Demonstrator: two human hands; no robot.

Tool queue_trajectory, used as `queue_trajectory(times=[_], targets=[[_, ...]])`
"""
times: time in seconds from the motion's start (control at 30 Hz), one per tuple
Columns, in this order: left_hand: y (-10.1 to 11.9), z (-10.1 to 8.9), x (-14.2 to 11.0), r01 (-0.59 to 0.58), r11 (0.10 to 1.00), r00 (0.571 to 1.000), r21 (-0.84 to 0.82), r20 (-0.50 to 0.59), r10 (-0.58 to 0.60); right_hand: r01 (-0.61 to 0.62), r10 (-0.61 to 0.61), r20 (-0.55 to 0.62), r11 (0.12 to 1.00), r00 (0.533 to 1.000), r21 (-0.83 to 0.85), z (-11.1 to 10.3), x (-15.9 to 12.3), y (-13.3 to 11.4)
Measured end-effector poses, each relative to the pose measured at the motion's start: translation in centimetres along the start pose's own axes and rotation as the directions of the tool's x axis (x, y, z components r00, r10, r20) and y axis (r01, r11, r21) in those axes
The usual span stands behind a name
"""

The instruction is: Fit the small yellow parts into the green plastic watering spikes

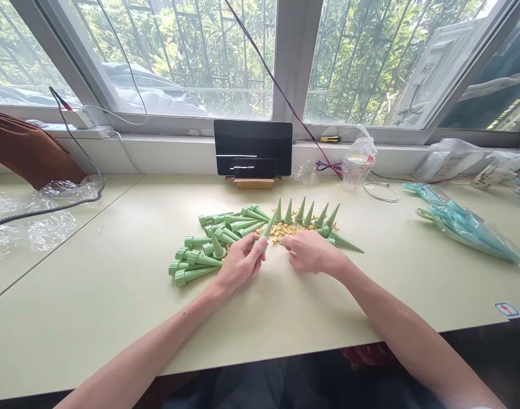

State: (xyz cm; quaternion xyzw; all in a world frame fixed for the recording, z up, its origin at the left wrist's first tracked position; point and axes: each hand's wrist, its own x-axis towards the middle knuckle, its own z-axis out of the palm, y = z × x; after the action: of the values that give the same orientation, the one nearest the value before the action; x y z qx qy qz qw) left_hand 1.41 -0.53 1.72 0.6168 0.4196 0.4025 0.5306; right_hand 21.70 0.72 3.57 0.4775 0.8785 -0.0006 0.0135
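Note:
My left hand (239, 262) is closed around a green plant watering spike (267, 229), its tapered tip pointing up. To its right, my right hand (311, 251) has its fingers pinched together at the near edge of a heap of small yellow plastic pieces (281, 230). What those fingers hold, if anything, is hidden. Several green spikes (197, 258) with ribbed caps lie piled beside and beyond my left hand. Behind the yellow pieces, a row of green spikes (300, 211) stands tip up. Another green spike (347, 243) lies on its side, right of my right hand.
A dark tablet (253, 142) and a phone (254, 168) lean upright at the back of the table (225, 335). Bagged teal items (473, 230) lie on the right. A white cable (381, 192) is coiled near a plastic bag (358, 162). Clear wrapping (50, 227) and a black cord lie left.

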Motion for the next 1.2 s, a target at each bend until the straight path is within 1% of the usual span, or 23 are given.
queue_trajectory(times=[0.33,0.7,0.8,0.97,1.1,1.2], targets=[[-0.1,0.0,0.0,-0.002,1.0,1.0,0.015,0.006,0.002,-0.018,0.019,0.031,1.0,0.999,-0.01,-0.4,-0.2,0.2],[-0.2,0.0,0.0,-0.02,1.0,1.0,0.023,0.01,0.02,-0.015,0.013,0.034,0.999,0.999,0.051,-0.3,-0.1,0.3],[-0.3,0.0,0.1,-0.02,1.0,1.0,0.022,0.008,0.02,0.003,-0.004,0.008,0.998,1.0,0.071,-0.1,0.0,0.1],[-0.3,0.0,0.1,0.008,1.0,1.0,-0.005,0.023,-0.008,0.053,-0.043,-0.076,0.99,0.996,0.131,0.1,0.2,-0.6],[-0.3,0.0,0.2,0.036,0.998,0.998,-0.058,0.054,-0.033,0.098,-0.07,-0.133,0.971,0.989,0.219,0.2,0.3,-1.4],[-0.4,0.1,0.3,0.062,0.992,0.996,-0.107,0.062,-0.056,0.141,-0.081,-0.206,0.943,0.975,0.3,0.6,0.4,-1.9]])
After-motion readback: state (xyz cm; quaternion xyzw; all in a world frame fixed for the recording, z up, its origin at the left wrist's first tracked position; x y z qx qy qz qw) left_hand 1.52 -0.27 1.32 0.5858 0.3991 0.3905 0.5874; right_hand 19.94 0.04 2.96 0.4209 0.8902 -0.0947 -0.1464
